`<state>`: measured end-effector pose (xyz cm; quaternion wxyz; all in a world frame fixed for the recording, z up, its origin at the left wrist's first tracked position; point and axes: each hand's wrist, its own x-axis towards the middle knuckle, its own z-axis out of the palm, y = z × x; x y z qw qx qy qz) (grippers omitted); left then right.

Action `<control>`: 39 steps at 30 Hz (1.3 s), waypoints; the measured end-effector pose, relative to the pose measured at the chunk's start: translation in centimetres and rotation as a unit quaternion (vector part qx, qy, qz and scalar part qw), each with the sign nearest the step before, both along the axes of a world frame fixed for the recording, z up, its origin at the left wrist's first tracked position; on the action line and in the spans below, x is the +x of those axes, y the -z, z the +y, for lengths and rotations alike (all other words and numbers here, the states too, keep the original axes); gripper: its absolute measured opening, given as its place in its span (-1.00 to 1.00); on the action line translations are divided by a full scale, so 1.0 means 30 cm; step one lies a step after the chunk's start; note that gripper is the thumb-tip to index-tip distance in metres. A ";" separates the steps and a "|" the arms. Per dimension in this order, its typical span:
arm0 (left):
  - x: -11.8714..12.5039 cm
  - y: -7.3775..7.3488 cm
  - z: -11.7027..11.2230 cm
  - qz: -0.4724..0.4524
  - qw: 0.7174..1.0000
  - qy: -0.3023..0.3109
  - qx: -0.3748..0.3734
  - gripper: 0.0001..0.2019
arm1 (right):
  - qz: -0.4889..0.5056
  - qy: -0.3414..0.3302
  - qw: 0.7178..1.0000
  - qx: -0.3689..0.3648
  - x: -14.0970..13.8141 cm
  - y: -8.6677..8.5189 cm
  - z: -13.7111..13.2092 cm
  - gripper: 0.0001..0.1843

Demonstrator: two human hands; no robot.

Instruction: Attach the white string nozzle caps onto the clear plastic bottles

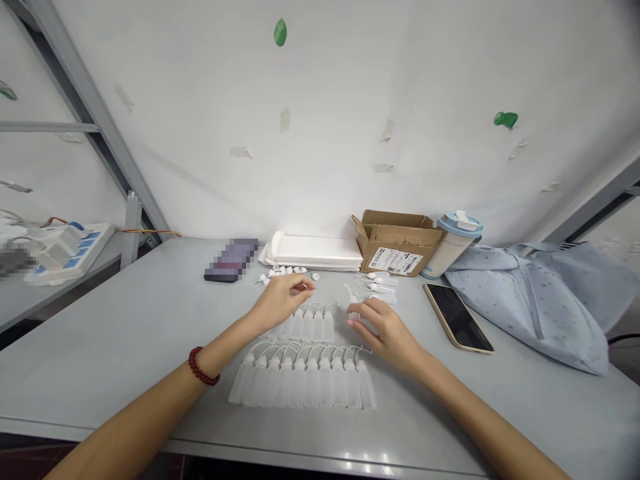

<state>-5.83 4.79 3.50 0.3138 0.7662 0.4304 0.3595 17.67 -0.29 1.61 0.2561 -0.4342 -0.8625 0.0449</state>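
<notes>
My right hand (383, 327) has its fingers around a small clear squeeze bottle (354, 309), its thin bent nozzle pointing up and to the left. My left hand (285, 293), with a red beaded bracelet at the wrist, hovers near some small white caps (287, 270). Its fingertips are pinched together; whatever they may hold is hidden. Below the hands, a long row of translucent bottles (305, 383) with curved nozzles lies side by side. A shorter second row (317, 327) lies behind it, partly covered by my left hand. Several loose bottles (383, 288) rest beyond my right hand.
At the wall stand a stack of white trays (315, 247), an opened cardboard box (400, 240) and a blue-lidded cup (453, 243). A phone (460, 319) and a light blue cloth bag (535, 293) lie right. A purple box (233, 260) sits left, beyond it a power strip (75, 257).
</notes>
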 end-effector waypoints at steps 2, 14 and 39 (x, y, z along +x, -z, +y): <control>0.013 -0.014 -0.021 -0.045 0.995 0.030 -0.080 -0.87 | 0.017 -0.003 1.000 0.014 -0.007 -0.002 -0.011 -0.83; 0.068 -0.019 -0.095 -0.157 0.963 0.109 -0.188 -0.80 | 0.064 -0.106 0.992 -0.027 -0.059 -0.036 -0.088 -0.84; 0.061 -0.042 -0.108 -0.087 0.950 0.184 -0.239 -0.76 | 0.187 -0.100 0.954 -0.212 -0.029 -0.073 -0.093 -0.83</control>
